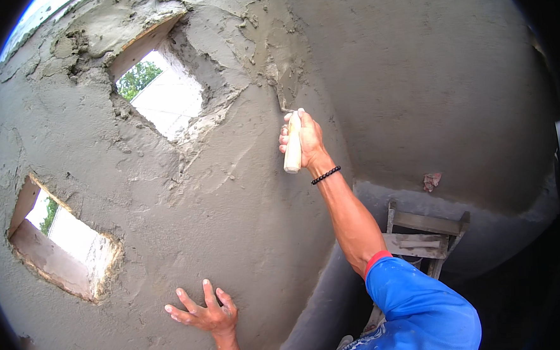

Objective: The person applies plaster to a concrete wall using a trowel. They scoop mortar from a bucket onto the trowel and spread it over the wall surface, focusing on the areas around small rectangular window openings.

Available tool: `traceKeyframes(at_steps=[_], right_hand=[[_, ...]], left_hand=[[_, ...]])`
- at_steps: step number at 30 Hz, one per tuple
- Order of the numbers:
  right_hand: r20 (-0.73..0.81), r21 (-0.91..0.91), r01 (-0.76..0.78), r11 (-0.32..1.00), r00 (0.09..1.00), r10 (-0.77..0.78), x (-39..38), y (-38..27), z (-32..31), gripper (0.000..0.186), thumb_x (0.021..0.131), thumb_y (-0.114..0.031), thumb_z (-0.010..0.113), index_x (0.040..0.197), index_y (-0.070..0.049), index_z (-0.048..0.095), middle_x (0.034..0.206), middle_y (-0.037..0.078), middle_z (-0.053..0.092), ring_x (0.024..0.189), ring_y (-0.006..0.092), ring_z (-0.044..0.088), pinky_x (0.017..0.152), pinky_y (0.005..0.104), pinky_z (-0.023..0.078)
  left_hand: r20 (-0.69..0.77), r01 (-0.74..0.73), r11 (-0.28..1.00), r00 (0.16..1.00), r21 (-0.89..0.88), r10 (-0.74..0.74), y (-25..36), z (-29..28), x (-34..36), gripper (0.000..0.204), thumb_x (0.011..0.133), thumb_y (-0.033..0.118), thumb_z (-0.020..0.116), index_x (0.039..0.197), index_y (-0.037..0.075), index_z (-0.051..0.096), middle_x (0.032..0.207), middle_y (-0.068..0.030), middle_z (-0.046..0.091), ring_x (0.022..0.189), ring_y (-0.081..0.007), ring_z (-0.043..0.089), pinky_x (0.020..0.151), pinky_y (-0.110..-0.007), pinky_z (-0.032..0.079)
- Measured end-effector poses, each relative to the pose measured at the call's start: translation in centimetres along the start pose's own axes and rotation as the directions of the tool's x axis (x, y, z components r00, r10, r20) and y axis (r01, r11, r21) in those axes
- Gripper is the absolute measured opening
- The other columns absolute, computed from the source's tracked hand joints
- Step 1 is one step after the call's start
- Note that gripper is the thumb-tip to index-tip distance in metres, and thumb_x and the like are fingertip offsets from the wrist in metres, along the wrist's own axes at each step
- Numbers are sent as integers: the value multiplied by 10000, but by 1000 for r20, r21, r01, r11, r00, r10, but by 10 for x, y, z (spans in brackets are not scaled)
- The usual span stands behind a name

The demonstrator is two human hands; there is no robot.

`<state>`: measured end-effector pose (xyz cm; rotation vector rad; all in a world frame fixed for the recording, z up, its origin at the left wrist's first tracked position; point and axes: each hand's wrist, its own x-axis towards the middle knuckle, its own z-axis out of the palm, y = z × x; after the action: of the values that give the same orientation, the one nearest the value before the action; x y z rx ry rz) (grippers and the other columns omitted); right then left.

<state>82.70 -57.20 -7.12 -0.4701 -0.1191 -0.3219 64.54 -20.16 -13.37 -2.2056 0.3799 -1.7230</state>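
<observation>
My right hand [303, 136] is closed on the pale wooden handle of a trowel [292, 150], its arm raised toward the plastered corner of the wall. The trowel's narrow metal end [281, 97] is against wet grey mortar [274, 55], lumpy and streaked, just right of the upper window opening [192, 65]. Lower down, my left hand [205, 315] has its fingers spread on the grey plastered wall [143, 226] and holds nothing.
A second window opening [60, 269] sits lower left. A smoother plastered wall [427, 85] meets this one on the right, with a small pinkish scrap [431, 181] low on it. Below stands a mortar-stained ladder [425, 221], partly behind my right arm.
</observation>
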Motion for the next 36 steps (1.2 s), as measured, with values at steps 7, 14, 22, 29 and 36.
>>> traceKeyframes(at_steps=[7,14,22,29,36], right_hand=[[147,-418,55,907,989,8,-50,11,35,395,989,-435,367,926,-61,475,631,70,481,458,153,506,389,320,462],[153,-713,26,701,981,120,-120,56,-39,388,997,-421,353,913,-71,498,630,59,505,470,128,507,400,280,436],[-68,-237,-135,962,990,122,-20,-57,-91,410,967,-493,376,931,-105,503,676,61,459,484,151,470,424,322,440],[173,-535,-42,844,972,159,13,-63,-15,408,967,-474,366,880,-92,477,604,52,458,430,144,460,370,302,413],[203,-830,178,529,979,-10,-57,-2,-13,380,953,-392,365,801,-58,463,593,34,468,471,132,484,432,305,412]], left_hand=[[-17,10,1000,1000,4,-10,2,0,0,285,876,274,553,1114,148,645,1480,-204,335,1406,-498,108,1097,-649,140],[-17,18,1000,1000,0,-18,5,0,1,288,873,265,558,1125,151,639,1489,-196,324,1408,-492,114,1093,-656,149],[14,16,1000,1000,20,-17,5,1,-1,276,876,260,559,1120,158,640,1488,-192,325,1403,-502,120,1086,-658,163],[-9,13,999,1000,30,-13,2,1,0,266,874,257,556,1103,147,636,1489,-192,321,1403,-502,117,1085,-661,154],[-28,28,999,999,26,-27,4,-1,3,261,874,255,557,1099,146,630,1487,-183,319,1406,-496,114,1088,-659,150]])
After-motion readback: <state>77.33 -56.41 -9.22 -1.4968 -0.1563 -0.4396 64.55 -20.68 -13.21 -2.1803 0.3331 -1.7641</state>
